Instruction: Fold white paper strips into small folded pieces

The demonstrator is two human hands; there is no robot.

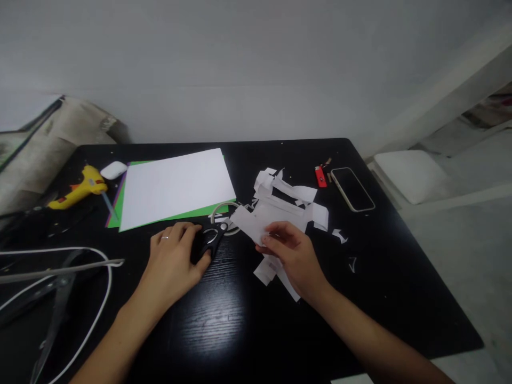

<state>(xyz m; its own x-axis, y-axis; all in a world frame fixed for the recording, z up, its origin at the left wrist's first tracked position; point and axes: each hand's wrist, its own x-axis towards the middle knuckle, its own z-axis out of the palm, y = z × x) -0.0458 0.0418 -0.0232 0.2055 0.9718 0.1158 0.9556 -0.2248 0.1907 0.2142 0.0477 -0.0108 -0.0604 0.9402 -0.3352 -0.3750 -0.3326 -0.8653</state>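
My left hand point(173, 260) lies on the black table point(224, 325), its fingers curled over the black handles of a pair of scissors point(212, 240). My right hand point(294, 257) pinches a piece of cut white paper point(256, 221) just above the table. More white paper cut-outs and strips point(292, 200) lie in a loose heap behind and under that hand.
A white sheet point(176, 186) lies on green and purple sheets at the back left. A yellow glue gun point(80, 186) and a white earbud case point(113, 169) sit further left. A red lighter point(320, 176) and a phone point(352, 188) lie at the back right. A white cable point(102, 298) loops at left.
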